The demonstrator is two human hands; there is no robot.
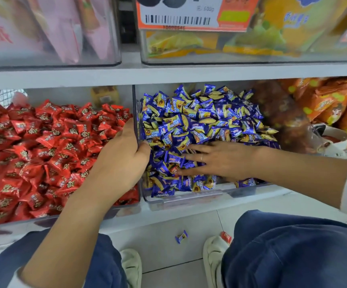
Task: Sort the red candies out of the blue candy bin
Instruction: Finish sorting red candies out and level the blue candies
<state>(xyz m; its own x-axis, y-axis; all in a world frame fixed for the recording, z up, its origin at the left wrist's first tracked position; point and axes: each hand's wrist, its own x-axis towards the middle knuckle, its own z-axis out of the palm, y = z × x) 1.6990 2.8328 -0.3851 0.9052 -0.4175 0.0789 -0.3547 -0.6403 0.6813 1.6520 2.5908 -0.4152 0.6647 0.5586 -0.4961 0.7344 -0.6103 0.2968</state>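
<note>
My left hand hooks curled fingers over the clear divider beside the clear bin of red wrapped candies. My right hand lies flat, fingers spread, on the blue-and-yellow wrapped candies; one red-wrapped candy shows near its fingertips, I judge unsorted.

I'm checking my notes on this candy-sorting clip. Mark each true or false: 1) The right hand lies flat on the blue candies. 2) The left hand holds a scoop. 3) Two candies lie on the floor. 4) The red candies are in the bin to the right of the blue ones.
1) True: the right hand lies with fingers spread on the blue candies.
2) False: the left hand grips the divider between the bins.
3) True: a blue candy and a red candy lie there.
4) False: the red candies are on the left.
</note>
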